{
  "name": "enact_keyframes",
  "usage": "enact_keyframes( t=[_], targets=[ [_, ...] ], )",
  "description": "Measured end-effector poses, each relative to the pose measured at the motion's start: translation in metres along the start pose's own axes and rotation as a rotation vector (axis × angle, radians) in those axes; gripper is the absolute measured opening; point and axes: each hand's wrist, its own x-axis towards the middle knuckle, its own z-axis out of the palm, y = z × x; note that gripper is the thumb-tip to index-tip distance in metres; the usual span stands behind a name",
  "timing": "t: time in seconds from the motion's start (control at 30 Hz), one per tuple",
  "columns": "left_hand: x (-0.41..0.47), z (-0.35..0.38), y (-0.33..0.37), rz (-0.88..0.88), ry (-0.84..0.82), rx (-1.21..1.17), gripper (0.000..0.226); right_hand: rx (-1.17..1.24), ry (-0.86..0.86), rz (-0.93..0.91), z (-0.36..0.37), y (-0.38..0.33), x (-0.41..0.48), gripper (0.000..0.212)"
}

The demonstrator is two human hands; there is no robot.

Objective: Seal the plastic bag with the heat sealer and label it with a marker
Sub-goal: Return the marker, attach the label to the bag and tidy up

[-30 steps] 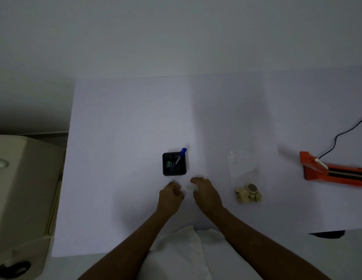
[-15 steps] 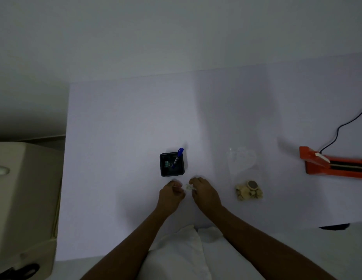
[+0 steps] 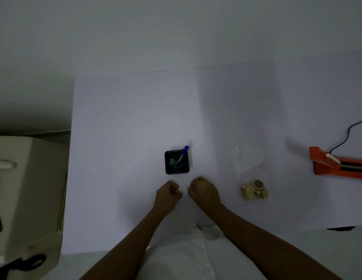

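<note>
Head view. Left hand (image 3: 168,194) and right hand (image 3: 204,191) side by side near the 6 o'clock edge of the white table (image 3: 125,128), just apart, both curled into loose fists — nothing seen inside either curl. Clear plastic bag (image 3: 248,160) flat on the table between 2 and 3 o'clock from the right hand, well apart from it. Long axis running 12 to 6, crumpled mouth toward 12, pale shell-like contents (image 3: 254,190) bunched at the 6 o'clock end. Looks unsealed, judging by the loose mouth. Orange heat sealer (image 3: 338,165) at 3 o'clock from the bag, bar lying 9 to 3 and cut off by the frame, black cable (image 3: 348,134) trailing toward 1. Blue marker (image 3: 183,155) propped in a black square holder (image 3: 177,162) at 12 o'clock from the 2 hands, top leaning to 1, beside a teal binder clip (image 3: 171,162). Right hand clearly nearer the bag — likely the one to carry it toward 3, mouth turned across the sealer bar.
</note>
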Motion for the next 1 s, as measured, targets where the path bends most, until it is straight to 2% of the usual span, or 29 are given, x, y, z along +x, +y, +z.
enact_keyframes(
  t=[0.27,0.5,0.8,1.0],
  targets=[
    [-0.003,-0.004,-0.006,0.008,-0.037,-0.046,0.02,-0.029,0.007,0.047,0.0,-0.005,0.002,0.015],
    [-0.009,-0.007,-0.009,0.021,-0.075,-0.03,0.024,-0.147,0.019,0.035,0.005,-0.009,0.002,0.015],
    [-0.003,-0.01,-0.005,0.051,-0.069,-0.034,0.02,0.024,0.04,0.051,0.003,-0.003,-0.003,0.014],
    [0.002,-0.003,0.005,0.031,-0.1,-0.057,0.019,0.088,0.121,0.068,0.002,0.002,-0.012,0.01]
  ],
)
